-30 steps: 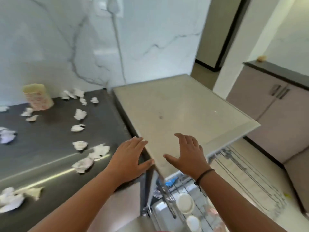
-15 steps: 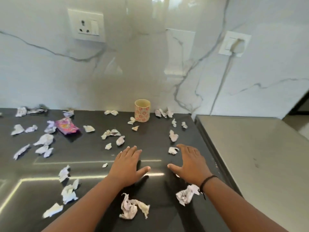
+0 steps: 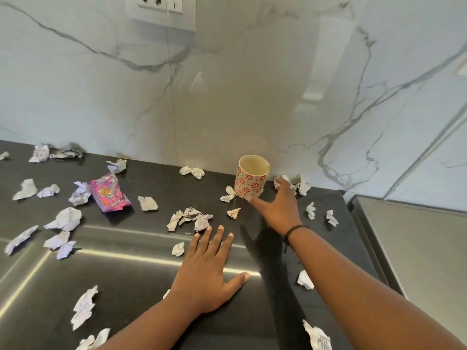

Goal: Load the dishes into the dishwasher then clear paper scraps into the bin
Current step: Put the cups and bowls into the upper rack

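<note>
A cream mug with red flower print (image 3: 252, 176) stands upright near the marble wall on the dark counter (image 3: 141, 269). My right hand (image 3: 275, 205), fingers spread, is just right of and in front of the mug, the thumb close to its base; it holds nothing. My left hand (image 3: 211, 269) lies flat, fingers straight, on the counter nearer to me. Several crumpled paper scraps (image 3: 189, 217) are scattered across the counter. A pink-purple wrapper (image 3: 108, 193) lies at the left.
The marble backsplash (image 3: 227, 84) rises right behind the mug, with a socket plate (image 3: 161, 11) at the top. A beige appliance top (image 3: 417, 248) adjoins the counter on the right. More scraps lie at the counter's front edge (image 3: 317, 337).
My view swung from the open dishwasher to the counter. My right hand has reached forward to the mug; my left hand has stayed flat on the counter.
</note>
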Motion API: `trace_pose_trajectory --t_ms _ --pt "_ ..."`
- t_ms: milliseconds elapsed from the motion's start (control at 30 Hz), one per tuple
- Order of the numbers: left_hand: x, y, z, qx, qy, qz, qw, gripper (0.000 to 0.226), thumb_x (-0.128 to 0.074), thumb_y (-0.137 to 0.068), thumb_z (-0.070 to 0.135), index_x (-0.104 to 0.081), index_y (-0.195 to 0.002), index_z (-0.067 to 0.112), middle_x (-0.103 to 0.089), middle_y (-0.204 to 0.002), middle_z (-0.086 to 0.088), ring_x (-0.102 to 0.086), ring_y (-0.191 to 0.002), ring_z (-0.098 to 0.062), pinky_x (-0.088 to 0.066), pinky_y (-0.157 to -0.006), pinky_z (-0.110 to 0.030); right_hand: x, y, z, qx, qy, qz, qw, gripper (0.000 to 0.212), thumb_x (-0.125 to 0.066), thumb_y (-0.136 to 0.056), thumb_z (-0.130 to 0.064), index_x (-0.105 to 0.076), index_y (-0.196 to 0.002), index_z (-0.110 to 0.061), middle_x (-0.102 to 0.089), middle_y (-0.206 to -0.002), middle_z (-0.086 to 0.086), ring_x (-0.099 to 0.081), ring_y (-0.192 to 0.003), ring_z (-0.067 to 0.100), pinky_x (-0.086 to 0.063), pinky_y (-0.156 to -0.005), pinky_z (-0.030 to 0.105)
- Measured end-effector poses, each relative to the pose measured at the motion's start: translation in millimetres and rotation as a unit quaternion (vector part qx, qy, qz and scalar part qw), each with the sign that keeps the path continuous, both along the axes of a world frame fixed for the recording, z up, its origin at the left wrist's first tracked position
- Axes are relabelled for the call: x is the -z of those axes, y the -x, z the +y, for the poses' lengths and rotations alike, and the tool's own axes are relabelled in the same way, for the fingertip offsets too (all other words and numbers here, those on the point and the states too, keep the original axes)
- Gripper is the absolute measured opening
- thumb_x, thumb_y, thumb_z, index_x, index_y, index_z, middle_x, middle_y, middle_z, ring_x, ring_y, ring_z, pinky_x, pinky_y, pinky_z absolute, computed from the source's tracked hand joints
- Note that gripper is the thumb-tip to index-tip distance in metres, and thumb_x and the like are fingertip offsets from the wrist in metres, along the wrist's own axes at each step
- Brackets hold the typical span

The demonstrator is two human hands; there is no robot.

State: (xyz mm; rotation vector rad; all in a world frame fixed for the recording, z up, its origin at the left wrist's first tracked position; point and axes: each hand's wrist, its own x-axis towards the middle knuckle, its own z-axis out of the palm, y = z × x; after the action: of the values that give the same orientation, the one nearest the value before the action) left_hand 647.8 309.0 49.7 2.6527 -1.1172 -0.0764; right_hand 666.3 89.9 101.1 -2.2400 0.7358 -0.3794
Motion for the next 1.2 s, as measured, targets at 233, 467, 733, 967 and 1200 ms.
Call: trace_pose_trajectory --t_ms 233,467,733,967,1200 --pt "7 -3 -4 0.008 -0.01 -0.019 1.0 0.086 -0.025 -0.084 0.081 -0.031 -0.149 0.024 -0.023 -0.157 -0.003 -0.014 -0.146 -0.025 -0.006 -0.112 -0.043 21 -67 -6 0.005 -0.122 -0.088 0.989 0.094 -0.086 -0.058 -0.048 -0.032 -0.131 -0.021 -0.05 -0.126 -0.002 -0.052 -0.115 0.018 -0.046 -0.098 0.039" --pt "0 -5 -1 0.001 -0.033 0.014 0.999 0.09 -0.014 -0.081 0.083 0.009 -0.152 0.032 0.02 -0.158 0.006 0.025 -0.143 -0.016 0.013 -0.116 -0.04 7 -27 -1 0.034 -0.215 -0.148 0.965 0.083 -0.087 -0.062 -0.035 -0.038 -0.128 -0.021 -0.055 -0.118 -0.005 -0.055 -0.108 0.015 -0.049 -0.092 0.036" --pt "-7 0 -4 -0.017 -0.059 0.022 0.998 0.095 -0.014 -0.077 0.083 -0.004 -0.153 0.027 0.003 -0.161 -0.001 0.008 -0.148 -0.023 0.005 -0.119 -0.044 -61 146 4 0.02 -0.513 -0.181 0.839 0.094 -0.09 -0.041 -0.05 -0.059 -0.124 -0.017 -0.068 -0.117 0.009 -0.063 -0.11 0.031 -0.056 -0.077 0.045" --pt "-46 90 -87 0.095 0.023 0.042 0.994 0.098 -0.008 -0.067 0.086 -0.027 -0.147 0.032 -0.01 -0.16 -0.001 0.005 -0.147 -0.022 0.004 -0.118 -0.046 -79 328 -2 0.038 -0.68 -0.309 0.663 0.096 -0.085 -0.051 -0.057 -0.057 -0.128 -0.008 -0.063 -0.111 0.019 -0.063 -0.095 0.04 -0.057 -0.077 0.05" --pt "-60 256 -157 0.375 0.049 0.023 0.925 0.102 -0.002 -0.067 0.089 -0.03 -0.146 0.031 -0.017 -0.159 0.0 -0.006 -0.147 -0.022 0.004 -0.118 -0.042 -73 514 5 0.16 -0.643 -0.392 0.638 0.09 -0.083 -0.058 -0.033 -0.046 -0.133 -0.001 -0.057 -0.114 0.025 -0.057 -0.099 0.044 -0.052 -0.085 0.057"
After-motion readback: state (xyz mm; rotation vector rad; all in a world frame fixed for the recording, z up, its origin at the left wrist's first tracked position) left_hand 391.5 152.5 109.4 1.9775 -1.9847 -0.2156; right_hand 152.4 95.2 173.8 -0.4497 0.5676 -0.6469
